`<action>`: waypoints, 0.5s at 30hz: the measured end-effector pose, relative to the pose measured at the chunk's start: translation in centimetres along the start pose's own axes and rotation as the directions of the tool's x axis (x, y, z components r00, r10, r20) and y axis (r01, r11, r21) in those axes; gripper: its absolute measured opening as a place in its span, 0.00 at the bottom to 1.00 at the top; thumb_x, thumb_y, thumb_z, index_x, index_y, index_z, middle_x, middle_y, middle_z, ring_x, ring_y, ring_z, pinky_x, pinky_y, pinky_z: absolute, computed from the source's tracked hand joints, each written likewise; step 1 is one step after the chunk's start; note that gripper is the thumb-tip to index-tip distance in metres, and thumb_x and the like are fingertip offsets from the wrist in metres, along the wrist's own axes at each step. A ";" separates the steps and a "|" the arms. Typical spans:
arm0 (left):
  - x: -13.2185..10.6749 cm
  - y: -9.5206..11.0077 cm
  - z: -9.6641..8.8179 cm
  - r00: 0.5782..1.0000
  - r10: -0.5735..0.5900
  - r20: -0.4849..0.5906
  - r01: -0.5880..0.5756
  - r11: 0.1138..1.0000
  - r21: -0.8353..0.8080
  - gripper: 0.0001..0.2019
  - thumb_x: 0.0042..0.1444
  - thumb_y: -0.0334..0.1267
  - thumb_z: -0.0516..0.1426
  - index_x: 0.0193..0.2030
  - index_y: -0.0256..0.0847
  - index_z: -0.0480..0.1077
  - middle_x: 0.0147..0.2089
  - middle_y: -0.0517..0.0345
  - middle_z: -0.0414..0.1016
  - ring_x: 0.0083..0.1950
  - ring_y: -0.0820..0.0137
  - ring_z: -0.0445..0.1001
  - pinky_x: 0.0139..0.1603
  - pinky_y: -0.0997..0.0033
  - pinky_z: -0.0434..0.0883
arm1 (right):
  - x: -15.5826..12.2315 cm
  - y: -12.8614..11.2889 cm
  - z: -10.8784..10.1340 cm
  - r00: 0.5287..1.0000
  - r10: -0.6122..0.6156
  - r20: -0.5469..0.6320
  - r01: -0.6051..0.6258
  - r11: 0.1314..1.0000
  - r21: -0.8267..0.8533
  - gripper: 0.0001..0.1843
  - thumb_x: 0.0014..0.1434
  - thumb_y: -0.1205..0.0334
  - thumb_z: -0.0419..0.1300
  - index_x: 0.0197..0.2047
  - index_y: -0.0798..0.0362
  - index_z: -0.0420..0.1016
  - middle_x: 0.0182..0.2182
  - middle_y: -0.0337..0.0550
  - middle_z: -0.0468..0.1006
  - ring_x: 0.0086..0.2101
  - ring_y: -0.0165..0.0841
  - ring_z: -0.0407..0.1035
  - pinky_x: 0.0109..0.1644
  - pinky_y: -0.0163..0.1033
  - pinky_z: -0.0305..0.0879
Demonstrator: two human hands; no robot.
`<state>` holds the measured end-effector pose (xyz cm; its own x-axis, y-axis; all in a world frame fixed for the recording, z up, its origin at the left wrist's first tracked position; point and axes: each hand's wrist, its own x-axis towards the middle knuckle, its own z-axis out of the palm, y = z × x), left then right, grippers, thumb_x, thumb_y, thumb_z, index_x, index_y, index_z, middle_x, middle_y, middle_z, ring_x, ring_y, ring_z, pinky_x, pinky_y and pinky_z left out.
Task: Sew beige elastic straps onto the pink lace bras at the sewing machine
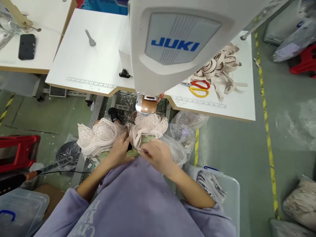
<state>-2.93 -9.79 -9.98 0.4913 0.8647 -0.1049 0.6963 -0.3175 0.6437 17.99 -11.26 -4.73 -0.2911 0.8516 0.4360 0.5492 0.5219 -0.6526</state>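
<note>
A pale beige lace bra (150,124) lies over my lap, just below the round sewing machine plate (145,107). My right hand (158,156) is closed, its fingers pinching the bra's lower edge beside a loose beige strip. My left hand (119,150) is curled with its fingertips on the bra's near left part, the thumb set apart. A stack of similar lace bras (103,133) rests on my left thigh, against the back of my left hand. Part of the bra between my hands is hidden by my fingers.
The white JUKI machine head (175,39) overhangs my lap. On the white table (98,65) lie red and yellow scissors (201,88) and a heap of beige strips (219,67). A plastic bin (232,197) stands at my right, a red stool (19,153) at my left.
</note>
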 end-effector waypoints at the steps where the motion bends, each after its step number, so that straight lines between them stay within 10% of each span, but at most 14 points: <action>1: -0.3 0.4 -1.6 0.998 0.016 -0.054 -0.014 0.999 0.031 0.37 0.53 0.43 0.67 0.68 0.40 0.59 0.66 0.34 0.65 0.68 0.43 0.65 0.63 0.38 0.68 | 0.2 0.5 -0.3 0.999 -0.024 0.021 0.025 0.998 -0.050 0.09 0.67 0.68 0.56 0.32 0.52 0.70 0.24 0.38 0.73 0.27 0.29 0.63 0.35 0.37 0.57; 4: -0.3 2.4 -5.2 0.910 0.327 -0.253 -0.266 0.932 0.246 0.26 0.58 0.37 0.65 0.62 0.42 0.65 0.65 0.41 0.69 0.71 0.48 0.61 0.70 0.40 0.61 | 0.7 1.3 -0.4 0.991 -0.106 0.082 0.114 0.988 -0.104 0.10 0.67 0.69 0.55 0.33 0.53 0.71 0.25 0.38 0.73 0.28 0.30 0.63 0.35 0.36 0.57; 7: 1.2 3.9 -6.5 0.760 0.629 -0.163 -0.546 0.754 0.365 0.12 0.62 0.30 0.60 0.52 0.41 0.71 0.50 0.52 0.80 0.62 0.61 0.73 0.72 0.47 0.60 | 0.8 1.2 -0.3 0.973 -0.216 0.078 0.224 0.969 -0.109 0.10 0.66 0.70 0.57 0.32 0.53 0.71 0.24 0.37 0.71 0.27 0.30 0.61 0.35 0.37 0.58; 11: 2.5 3.8 -6.3 0.637 0.732 -0.242 -0.639 0.677 0.365 0.06 0.62 0.27 0.58 0.35 0.41 0.69 0.28 0.64 0.77 0.34 0.73 0.77 0.55 0.63 0.75 | 0.4 0.8 -0.7 0.964 -0.264 0.015 0.264 0.964 -0.033 0.07 0.63 0.74 0.59 0.37 0.53 0.71 0.26 0.38 0.74 0.28 0.30 0.62 0.36 0.37 0.60; 15: 2.0 3.5 -6.2 0.539 0.766 -0.350 -0.650 0.642 0.406 0.12 0.59 0.26 0.60 0.28 0.42 0.64 0.23 0.67 0.73 0.29 0.74 0.75 0.40 0.69 0.75 | 0.3 0.9 -0.8 0.943 -0.331 -0.045 0.332 0.943 0.025 0.08 0.63 0.75 0.58 0.41 0.52 0.71 0.27 0.39 0.76 0.28 0.29 0.64 0.37 0.38 0.63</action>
<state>-2.69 -6.75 -3.26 0.6150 0.3588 0.7021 0.3406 -0.9240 0.1738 19.06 -10.59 -4.71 -0.4213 0.6277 0.6546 0.4015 0.7763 -0.4860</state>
